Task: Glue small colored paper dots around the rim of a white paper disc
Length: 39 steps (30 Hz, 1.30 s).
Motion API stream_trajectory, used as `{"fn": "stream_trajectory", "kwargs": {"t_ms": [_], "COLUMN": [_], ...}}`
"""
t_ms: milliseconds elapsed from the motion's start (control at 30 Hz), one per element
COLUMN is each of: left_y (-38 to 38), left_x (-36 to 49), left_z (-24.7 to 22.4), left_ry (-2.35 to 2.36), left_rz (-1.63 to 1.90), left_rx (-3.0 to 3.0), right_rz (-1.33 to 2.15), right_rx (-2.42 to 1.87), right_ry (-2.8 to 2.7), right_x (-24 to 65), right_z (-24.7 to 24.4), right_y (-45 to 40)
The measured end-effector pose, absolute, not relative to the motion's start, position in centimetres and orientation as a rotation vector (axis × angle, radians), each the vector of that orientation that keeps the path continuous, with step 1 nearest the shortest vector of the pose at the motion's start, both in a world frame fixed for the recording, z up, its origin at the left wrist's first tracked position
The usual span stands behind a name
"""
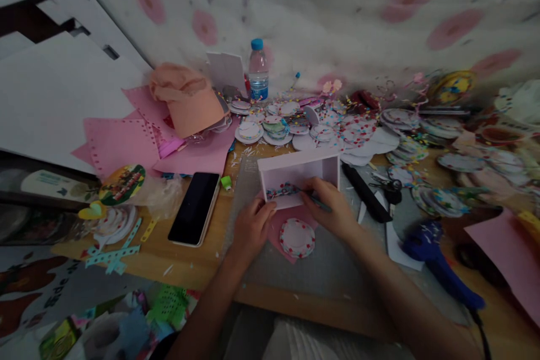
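A white open-fronted box (pixel 300 162) is tipped toward me on the grey mat. My left hand (pixel 254 226) is closed on its lower left edge, thumb on the front. Inside the box lies a strip of small red, blue and white bits (pixel 280 191). My right hand (pixel 331 205) reaches into the right side of the box, fingers pinched round a thin dark tool (pixel 317 201) whose kind I cannot make out. Just below the box, a round white disc with red dots round its rim (pixel 297 238) rests on a pink sheet (pixel 275 233).
Many decorated paper discs (pixel 323 132) crowd the back of the table, by a water bottle (pixel 258 70) and a peach cap (pixel 192 101). A phone (pixel 194 208) lies left. On the right are a black cutter (pixel 366 192), keys (pixel 392 188) and a blue glue gun (pixel 442 270).
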<state>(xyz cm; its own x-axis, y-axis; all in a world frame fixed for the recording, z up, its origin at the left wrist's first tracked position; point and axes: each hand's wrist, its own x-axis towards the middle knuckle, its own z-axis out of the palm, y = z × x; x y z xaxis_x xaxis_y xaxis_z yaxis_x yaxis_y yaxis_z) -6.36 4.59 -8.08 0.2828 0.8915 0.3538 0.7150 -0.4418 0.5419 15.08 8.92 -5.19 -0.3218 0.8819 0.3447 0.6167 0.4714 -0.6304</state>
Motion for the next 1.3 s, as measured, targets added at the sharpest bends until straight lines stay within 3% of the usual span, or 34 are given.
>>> {"fn": "stream_trajectory", "kwargs": {"t_ms": [667,967,1133,1300], "left_y": [4.3,4.2,2.1,-0.3], "left_x": [-6.3,-6.4,-5.3,-3.5], "left_z": [-7.6,-7.4,-5.0,-1.2], "left_ry": [1.501,1.524,1.532,1.379], "left_rz": [0.952,1.105,1.306,1.215], "left_rx": [2.230,2.166,1.897,1.609], "right_rz": [0.920,0.994,0.994,0.965], "right_rx": [-1.166,-1.127,-1.131,-1.126], "right_ry": [-1.260,-1.146,-1.169,-1.233], "right_x": [15.4,16.3,16.1,15.4], "right_z": [-2.1,-2.0,-1.3,0.1], "right_y": [6.6,3.8,2.4,0.7]}}
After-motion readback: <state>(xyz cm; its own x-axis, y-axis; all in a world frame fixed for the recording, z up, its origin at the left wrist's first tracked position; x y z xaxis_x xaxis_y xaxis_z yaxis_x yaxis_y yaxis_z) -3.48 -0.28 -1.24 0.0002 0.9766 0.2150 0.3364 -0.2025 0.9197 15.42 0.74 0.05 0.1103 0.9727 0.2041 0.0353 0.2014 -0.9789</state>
